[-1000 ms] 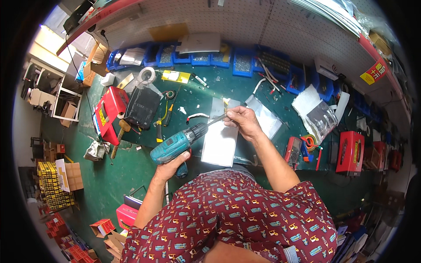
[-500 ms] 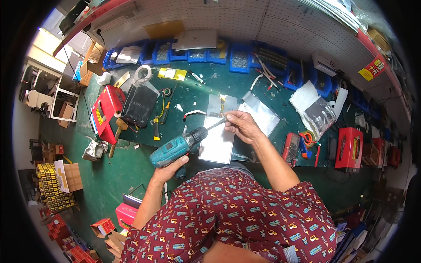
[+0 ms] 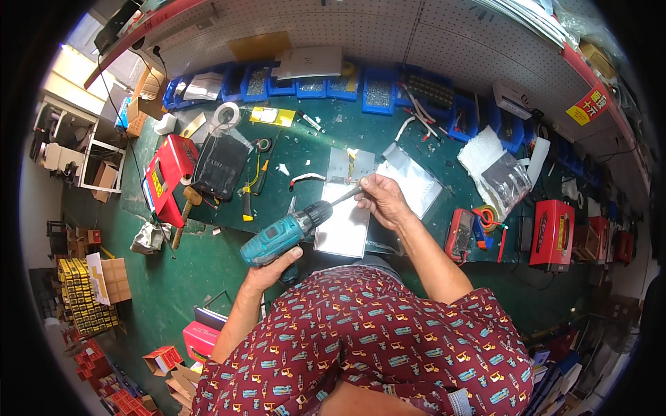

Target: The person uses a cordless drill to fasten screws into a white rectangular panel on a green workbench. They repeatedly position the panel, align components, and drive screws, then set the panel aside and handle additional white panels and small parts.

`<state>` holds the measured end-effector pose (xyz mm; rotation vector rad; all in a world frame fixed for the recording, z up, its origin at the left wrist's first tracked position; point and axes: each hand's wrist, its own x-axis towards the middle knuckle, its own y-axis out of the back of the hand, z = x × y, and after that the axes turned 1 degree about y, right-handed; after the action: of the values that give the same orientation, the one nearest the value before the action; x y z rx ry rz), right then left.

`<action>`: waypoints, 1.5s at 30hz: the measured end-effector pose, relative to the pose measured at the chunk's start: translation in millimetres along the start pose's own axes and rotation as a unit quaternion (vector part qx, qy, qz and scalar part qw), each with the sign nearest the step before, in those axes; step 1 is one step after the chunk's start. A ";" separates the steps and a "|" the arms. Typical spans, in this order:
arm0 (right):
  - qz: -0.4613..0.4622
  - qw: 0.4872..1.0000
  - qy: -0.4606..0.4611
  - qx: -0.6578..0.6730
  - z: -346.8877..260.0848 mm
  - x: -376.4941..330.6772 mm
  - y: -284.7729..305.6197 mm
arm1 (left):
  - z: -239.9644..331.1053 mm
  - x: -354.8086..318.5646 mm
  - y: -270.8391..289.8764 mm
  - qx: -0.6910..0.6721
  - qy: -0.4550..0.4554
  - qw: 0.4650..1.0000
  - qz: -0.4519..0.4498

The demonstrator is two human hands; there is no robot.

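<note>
- Head view: the left hand [image 3: 272, 267] is wrapped around the grip of a teal cordless drill with a black chuck [image 3: 286, 232], and the tool lies almost level, its nose pointing to about 2 o'clock.
- The right hand [image 3: 380, 200] is closed around the drill's thin dark bit [image 3: 345, 196], at 2 o'clock from the chuck; this grip probably steadies the bit or seats it, while the other hand carries the weight of the tool.
- Both hands are held over a flat rectangular silver metal plate [image 3: 342, 229], which lies at the near edge of the green workbench [image 3: 305, 149], directly in front of the person, so the work stays within easy reach.
- At 9 o'clock from the plate lie a black flat pack [image 3: 220, 166] and a red box-shaped case [image 3: 166, 175]; a roll of pale tape [image 3: 226, 114] is at 12 o'clock from the pack.
- At 3 o'clock stand a red handheld meter [image 3: 459, 234] and, further, a red rectangular box [image 3: 553, 232].
- A row of blue plastic bins [image 3: 378, 90] runs along the far edge, under a white pegboard wall [image 3: 430, 35].
- The floor [image 3: 159, 291] is green, with cartons on it at 8 o'clock.
</note>
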<state>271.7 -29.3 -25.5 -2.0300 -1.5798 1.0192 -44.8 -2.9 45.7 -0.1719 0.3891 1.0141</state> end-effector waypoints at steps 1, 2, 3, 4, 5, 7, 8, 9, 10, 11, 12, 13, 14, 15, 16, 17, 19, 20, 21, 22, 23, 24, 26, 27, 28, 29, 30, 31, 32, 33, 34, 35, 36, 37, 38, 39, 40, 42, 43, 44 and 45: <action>0.003 1.000 0.003 0.002 0.6 -0.3 0.0 | 0.4 0.0 -0.8 0.001 0.007 1.000 -0.001; 0.003 1.000 0.010 0.004 2.3 -0.1 1.4 | 0.7 -0.1 -2.1 -0.002 0.007 1.000 -0.001; 0.002 1.000 0.015 0.007 3.3 0.0 0.2 | 1.5 -0.9 -3.6 -0.005 0.007 1.000 0.000; 0.008 1.000 0.018 0.004 4.3 0.0 -1.0 | 3.4 -1.3 -5.3 -0.012 0.006 1.000 -0.006; 0.014 1.000 0.021 0.001 5.6 0.1 -2.3 | 4.8 -1.5 -6.9 -0.020 0.005 1.000 -0.012; 0.019 0.999 0.034 -0.002 7.0 0.4 -4.6 | 1.8 -0.8 -8.2 -0.020 -0.011 1.000 -0.011; 0.018 0.999 0.039 0.003 7.4 0.6 -5.4 | 1.8 -0.3 -8.6 -0.022 -0.011 1.000 -0.013; 0.017 0.999 0.043 0.009 7.7 0.6 -6.2 | 1.6 0.1 -9.2 -0.023 -0.011 1.000 -0.014; 0.016 0.999 0.044 0.012 7.2 0.1 -6.4 | 1.8 0.8 -10.2 -0.020 -0.019 0.999 -0.016; 0.016 0.999 0.044 0.012 6.9 0.1 -6.9 | 2.2 1.2 -9.9 -0.020 -0.021 0.999 -0.020; 0.018 0.999 0.044 0.012 6.2 -0.2 -7.7 | 2.0 1.6 -10.1 -0.025 -0.020 0.999 -0.018; 0.020 0.999 0.045 0.012 5.7 -0.2 -7.8 | 1.9 1.8 -10.3 -0.029 -0.020 0.999 -0.016; 0.019 0.999 0.044 0.015 5.6 0.2 -7.3 | 1.9 2.0 -10.7 -0.033 -0.017 0.999 -0.014; 0.018 0.999 0.043 0.018 5.2 0.1 -8.5 | 2.3 1.6 -10.7 -0.036 -0.014 0.999 -0.011; 0.017 0.999 0.043 0.021 4.6 -0.2 -10.1 | 2.6 1.2 -10.6 -0.039 -0.011 0.999 -0.008; 0.015 0.999 0.042 0.024 4.4 -0.1 -11.4 | 1.5 1.1 -8.9 -0.033 -0.010 0.999 -0.010; 0.020 0.998 0.044 0.026 4.1 0.6 -11.3 | -2.7 2.9 -4.7 -0.021 -0.009 1.000 -0.018; 0.022 0.998 0.045 0.028 3.9 1.1 -11.2 | -3.1 3.3 -5.1 -0.023 -0.007 1.000 -0.010; 0.023 0.999 0.041 0.024 3.0 0.9 -12.4 | -3.9 2.9 -5.0 -0.026 -0.003 1.000 -0.003; 0.027 0.998 0.046 0.021 2.3 0.7 -14.4 | -3.2 2.7 -5.7 -0.026 -0.005 1.000 0.001; 0.031 0.998 0.051 0.019 2.2 0.8 -16.2 | -2.2 2.5 -6.3 -0.026 -0.008 1.000 0.006; 0.036 0.997 0.060 0.018 4.2 2.5 -14.7 | -1.1 3.0 -6.2 -0.027 -0.009 1.000 0.002; 0.062 0.995 0.073 0.006 5.4 4.7 -10.3 | -1.1 3.2 -7.3 -0.030 -0.005 1.000 0.005; 0.073 0.994 0.077 0.002 6.5 7.1 -8.3 | -1.0 1.7 -7.4 -0.031 -0.001 0.999 0.009; 0.082 0.992 0.094 0.022 2.8 11.0 2.4 | -2.7 0.1 -5.3 -0.007 -0.007 1.000 0.015; 0.115 0.986 0.113 0.037 1.2 19.6 20.9 | -5.2 -2.3 -2.2 0.004 -0.001 0.999 0.031; 0.134 0.985 0.110 0.018 -6.3 23.8 27.9 | -13.3 -5.4 5.4 0.000 -0.007 0.999 0.042; 0.155 0.982 0.108 0.000 -12.3 26.3 34.6 | -19.2 -7.7 13.6 -0.003 -0.011 0.999 0.052; 0.152 0.985 0.081 -0.014 -16.3 30.3 40.8 | -21.3 -9.3 20.5 -0.003 -0.005 0.999 0.045; 0.159 0.984 0.061 -0.048 -17.9 39.0 39.1 | -23.0 -8.9 23.8 0.009 -0.004 0.999 0.054; 0.168 0.982 0.041 -0.082 -18.0 46.9 36.5 | -24.5 -8.1 26.3 0.022 -0.001 0.998 0.061; 0.176 0.977 0.020 -0.116 -17.8 56.9 32.7 | -26.3 -6.8 27.8 0.035 0.002 0.997 0.068; 0.162 0.979 0.014 -0.119 -10.8 72.9 32.3 | -27.3 -4.3 26.5 0.044 0.012 0.996 0.080; 0.158 0.980 0.017 -0.117 -2.1 91.8 35.2 | -24.9 0.0 21.4 0.048 0.006 0.995 0.084; 0.157 0.978 0.011 -0.136 4.1 107.9 27.5 | -23.5 0.2 19.0 0.059 0.008 0.994 0.091; 0.144 0.980 0.024 -0.134 7.9 123.0 19.1 | -22.7 1.5 16.5 0.069 0.009 0.993 0.096; 0.114 0.986 0.005 -0.119 5.5 133.0 6.5 | -27.4 2.2 15.7 0.068 0.007 0.993 0.096; 0.059 0.985 0.070 -0.144 2.2 143.7 -15.7 | -30.5 0.2 12.0 0.077 0.002 0.992 0.097; 0.066 0.975 0.102 -0.185 0.2 146.1 -19.0 | -32.7 0.1 9.6 0.083 0.013 0.992 0.098; 0.083 0.946 0.156 -0.272 -1.1 149.1 -10.5 | -35.0 1.1 7.1 0.085 0.020 0.991 0.100; 0.098 0.906 0.208 -0.356 -2.1 149.6 1.7 | -35.7 1.6 4.7 0.088 0.026 0.990 0.103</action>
<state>290.7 111.7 -72.0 -2.6794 -1.6657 -0.0116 -56.5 -10.5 12.5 0.0011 0.5502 1.1731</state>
